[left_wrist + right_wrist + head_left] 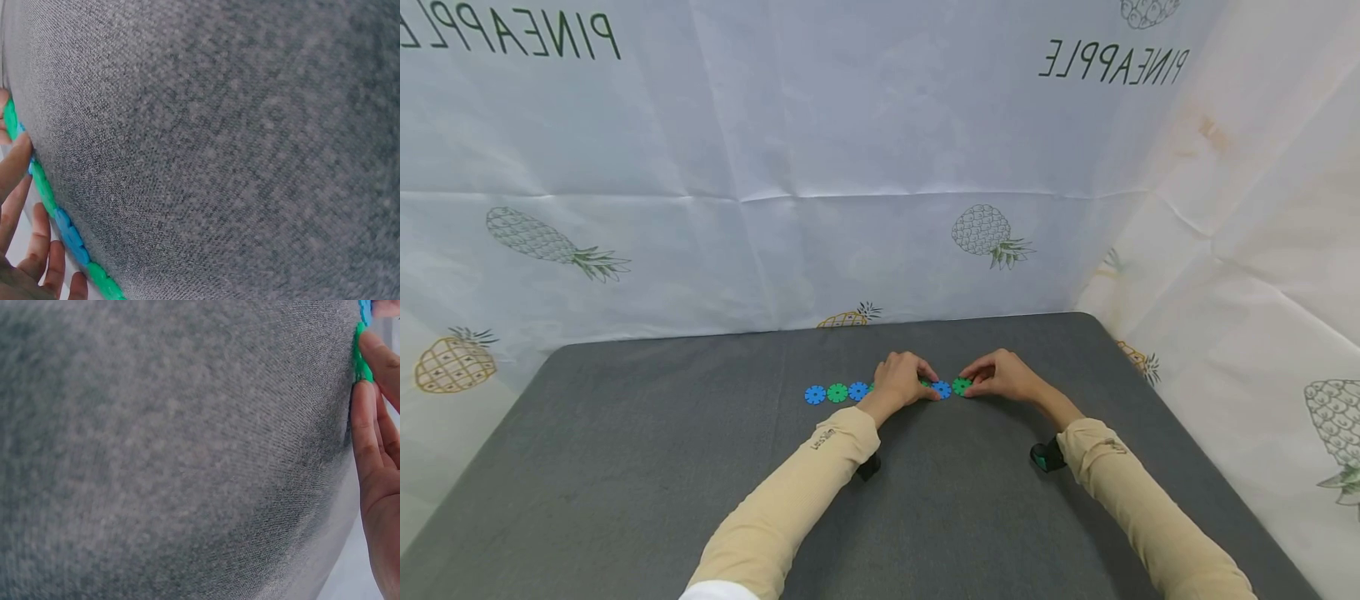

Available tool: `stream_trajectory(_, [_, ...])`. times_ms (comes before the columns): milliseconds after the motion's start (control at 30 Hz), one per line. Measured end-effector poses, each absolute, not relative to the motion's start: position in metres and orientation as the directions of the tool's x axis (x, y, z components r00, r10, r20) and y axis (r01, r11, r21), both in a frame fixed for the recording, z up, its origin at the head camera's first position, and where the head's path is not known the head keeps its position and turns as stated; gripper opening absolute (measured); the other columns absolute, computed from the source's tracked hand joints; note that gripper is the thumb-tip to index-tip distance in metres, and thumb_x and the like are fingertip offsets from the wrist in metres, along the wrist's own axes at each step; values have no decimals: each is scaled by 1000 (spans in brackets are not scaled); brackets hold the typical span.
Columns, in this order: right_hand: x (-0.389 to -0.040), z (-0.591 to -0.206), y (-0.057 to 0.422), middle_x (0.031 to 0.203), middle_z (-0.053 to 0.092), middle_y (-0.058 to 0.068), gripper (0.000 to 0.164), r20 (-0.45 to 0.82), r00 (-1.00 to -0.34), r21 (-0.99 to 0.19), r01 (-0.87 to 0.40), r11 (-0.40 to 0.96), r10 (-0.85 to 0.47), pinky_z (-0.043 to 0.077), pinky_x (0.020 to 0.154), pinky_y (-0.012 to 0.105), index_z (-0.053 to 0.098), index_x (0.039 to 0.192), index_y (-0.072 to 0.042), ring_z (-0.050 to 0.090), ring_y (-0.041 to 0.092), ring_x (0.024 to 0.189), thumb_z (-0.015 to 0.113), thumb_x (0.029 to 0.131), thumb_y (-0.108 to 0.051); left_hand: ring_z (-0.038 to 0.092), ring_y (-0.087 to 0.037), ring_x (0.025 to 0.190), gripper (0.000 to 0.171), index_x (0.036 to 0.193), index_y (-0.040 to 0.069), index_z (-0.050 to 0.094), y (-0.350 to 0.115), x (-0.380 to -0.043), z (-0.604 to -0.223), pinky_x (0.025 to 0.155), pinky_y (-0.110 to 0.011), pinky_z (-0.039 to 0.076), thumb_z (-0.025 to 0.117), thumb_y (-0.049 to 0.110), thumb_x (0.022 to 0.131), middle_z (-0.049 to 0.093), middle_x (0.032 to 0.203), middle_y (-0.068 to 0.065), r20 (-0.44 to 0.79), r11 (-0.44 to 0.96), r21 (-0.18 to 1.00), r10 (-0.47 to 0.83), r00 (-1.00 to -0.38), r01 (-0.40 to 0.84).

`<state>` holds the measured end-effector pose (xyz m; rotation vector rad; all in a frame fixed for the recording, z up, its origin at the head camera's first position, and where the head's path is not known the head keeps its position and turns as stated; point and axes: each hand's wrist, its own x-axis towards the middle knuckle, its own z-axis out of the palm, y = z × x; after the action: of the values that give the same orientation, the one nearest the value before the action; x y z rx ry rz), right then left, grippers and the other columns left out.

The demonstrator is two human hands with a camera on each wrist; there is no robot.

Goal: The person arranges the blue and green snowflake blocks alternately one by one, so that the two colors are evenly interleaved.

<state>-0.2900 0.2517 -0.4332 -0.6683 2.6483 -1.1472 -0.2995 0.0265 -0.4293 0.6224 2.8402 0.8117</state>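
Observation:
A row of notched plastic discs, alternating blue and green, runs sideways across the far part of the table. My left hand [901,379] pinches the blue notched disc [942,390] at the row's right end between thumb and fingers, covering the middle of the row. Just right of it, my right hand [1006,377] grips a green notched disc [961,386] by its edges. In the right wrist view, this green disc's edge comes right up to the blue one. To the left of my left hand show a blue disc [815,395], a green disc [837,392] and another blue disc [858,391].
The grey cloth-covered table [647,467] reaches back to a white curtain [850,250] printed with pineapples. A second stretch of curtain [1262,275] hangs along the right side. Dark wrist cameras [1048,456] sit beneath both sleeves.

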Motion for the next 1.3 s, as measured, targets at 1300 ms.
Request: stream_trajectory(1300, [-287,-436,254,94,70,17,25,35,-903,-753,-306,583,-428,53,64,25,70,104,7,66,25,77,75,81,-3,55,-21,101,21,97,27,76,30,-301,-429,87,-43,46,79,37,79,67,106,7,-12,808,431,450,-893,401])
